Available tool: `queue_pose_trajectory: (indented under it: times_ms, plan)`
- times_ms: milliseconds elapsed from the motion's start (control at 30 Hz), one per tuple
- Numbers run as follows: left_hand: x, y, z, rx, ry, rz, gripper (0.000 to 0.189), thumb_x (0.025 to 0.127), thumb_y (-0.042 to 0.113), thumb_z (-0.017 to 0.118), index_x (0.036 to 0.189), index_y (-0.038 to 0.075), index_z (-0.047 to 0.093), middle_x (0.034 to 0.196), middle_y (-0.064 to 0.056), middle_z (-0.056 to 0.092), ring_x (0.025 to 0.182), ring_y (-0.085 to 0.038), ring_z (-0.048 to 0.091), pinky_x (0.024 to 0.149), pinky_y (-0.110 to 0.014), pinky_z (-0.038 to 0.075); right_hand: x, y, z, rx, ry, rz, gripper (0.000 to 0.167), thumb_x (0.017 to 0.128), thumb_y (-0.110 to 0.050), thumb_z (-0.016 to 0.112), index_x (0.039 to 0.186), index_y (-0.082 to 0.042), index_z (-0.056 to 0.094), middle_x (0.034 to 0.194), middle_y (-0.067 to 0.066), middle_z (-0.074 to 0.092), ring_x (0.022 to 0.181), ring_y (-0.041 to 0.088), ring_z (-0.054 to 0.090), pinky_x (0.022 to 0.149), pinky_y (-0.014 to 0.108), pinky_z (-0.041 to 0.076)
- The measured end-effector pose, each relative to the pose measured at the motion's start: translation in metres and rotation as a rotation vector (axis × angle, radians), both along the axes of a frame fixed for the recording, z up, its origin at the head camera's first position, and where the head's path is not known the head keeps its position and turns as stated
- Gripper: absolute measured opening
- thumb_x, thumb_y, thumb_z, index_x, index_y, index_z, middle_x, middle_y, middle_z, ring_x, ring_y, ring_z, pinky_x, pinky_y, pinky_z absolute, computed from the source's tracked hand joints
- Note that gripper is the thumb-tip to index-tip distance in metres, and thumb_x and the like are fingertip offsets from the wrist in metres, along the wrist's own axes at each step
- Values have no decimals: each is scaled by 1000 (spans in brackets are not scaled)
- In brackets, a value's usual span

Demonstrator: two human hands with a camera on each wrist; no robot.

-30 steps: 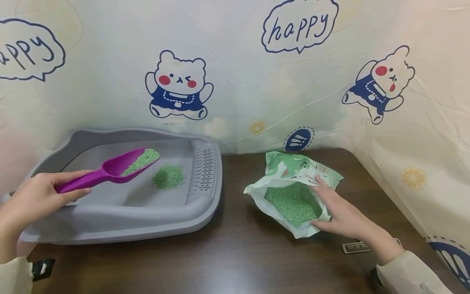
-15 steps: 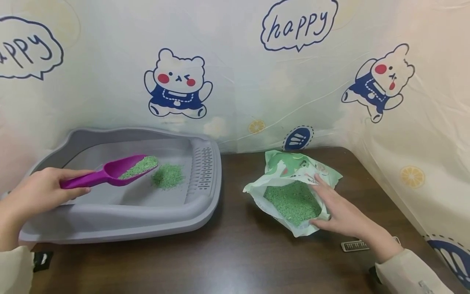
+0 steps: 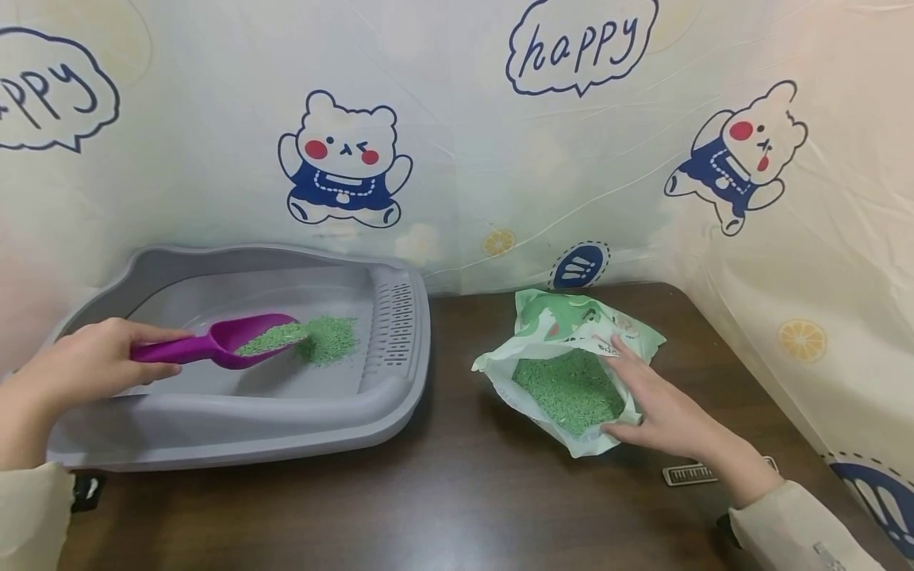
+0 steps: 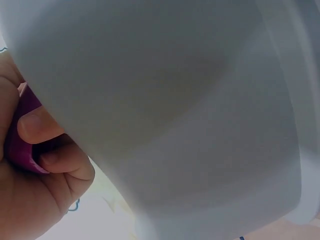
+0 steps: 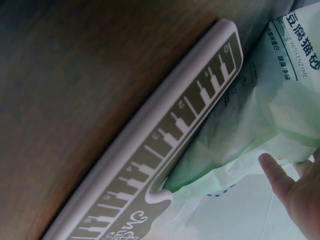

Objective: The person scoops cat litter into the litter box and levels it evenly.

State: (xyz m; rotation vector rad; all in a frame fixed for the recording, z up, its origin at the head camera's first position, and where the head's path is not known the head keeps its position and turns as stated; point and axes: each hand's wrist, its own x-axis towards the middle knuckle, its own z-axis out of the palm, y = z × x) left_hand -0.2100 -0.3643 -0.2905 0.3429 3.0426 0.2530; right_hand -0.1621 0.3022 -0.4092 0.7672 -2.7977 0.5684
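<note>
In the head view my left hand (image 3: 82, 361) grips the handle of a purple scoop (image 3: 250, 325) heaped with green litter pellets. Its tip sits over the small pile of green pellets (image 3: 332, 339) inside a grey litter box (image 3: 236, 428). The left wrist view shows my fingers (image 4: 42, 127) curled round the purple handle, beside the box's outer wall. At the right, my right hand (image 3: 664, 412) rests against the side of an open green-and-white litter bag (image 3: 550, 329). Its fingers and thumb are extended at the bag's mouth, where green pellets show inside.
A ruler (image 3: 689, 475) with piano-key markings lies under the right forearm; the right wrist view shows it larger beside the bag. A patterned sheet (image 3: 464, 159) hangs behind the dark wooden table (image 3: 443, 507) and along its right side.
My left hand and the scoop have shifted right and slightly down, bringing the tip to the pellet pile. My right hand has stayed on the bag.
</note>
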Motion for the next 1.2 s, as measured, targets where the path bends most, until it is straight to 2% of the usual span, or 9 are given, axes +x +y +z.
queue_pose_trajectory:
  times_ms: [200,367,700,967,1200]
  plan:
    - [-4,-1,0,-32,-50,4,49,82,33,79,122,6,70,70,6,57,63,-9,41,56,-27,31,1,-1,1,-1,1,1,101,72,-31,87,154,-9,31,164,21,19,149,40,25,107,6,8]
    - [-4,-3,0,-56,-57,4,52,82,35,79,124,7,69,66,6,52,63,-8,39,56,-28,30,1,-1,0,-5,6,7,100,72,-30,87,153,-7,33,164,21,19,150,39,25,107,4,7]
    - [-6,0,4,-102,-72,-33,49,80,28,80,122,6,70,67,7,56,60,-9,42,55,-27,32,-1,0,-3,-11,33,25,101,71,-30,87,153,-7,32,163,23,21,151,37,23,109,4,6]
    - [-7,1,7,-87,-84,-28,45,80,25,79,120,7,72,67,7,58,60,-8,43,54,-26,33,1,0,-2,-1,15,9,100,72,-32,87,153,-7,33,164,21,20,150,37,24,107,4,6]
    - [-4,4,15,-80,-94,-36,43,81,21,79,119,3,71,71,6,60,62,-10,43,55,-25,34,2,0,0,2,17,7,98,72,-32,87,151,-4,35,163,22,20,149,39,25,107,3,6]
